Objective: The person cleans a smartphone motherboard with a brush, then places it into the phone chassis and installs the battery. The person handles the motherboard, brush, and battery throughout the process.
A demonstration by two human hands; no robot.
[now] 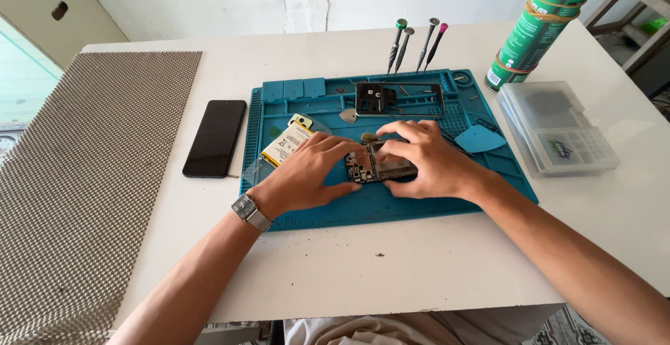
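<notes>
Both hands meet at the middle of the blue work mat (419,209), closed around an opened phone (380,167) whose circuit board shows between the fingers. The left hand (307,174) grips its near-left end with fingers curled over the top and thumb along the near side; the right hand (426,160) clamps the right end, fingertips pressing on the top edge. Judging by what lies around, the strip-down is well along: a yellow battery (286,144) sits loose at ten o'clock from the phone, a dark frame piece (398,99) lies at twelve o'clock, and small screws dot the mat's trays, while the board is still seated in the body. Four screwdrivers (417,43) stand upright at the mat's far edge, a blue pick (480,138) lies at two o'clock, and an intact black phone (215,137) rests off the mat at nine o'clock. A green spray can (537,27) and a clear parts box (555,128) crowd the right; the near table edge is close, with bare table (391,268) before it.
</notes>
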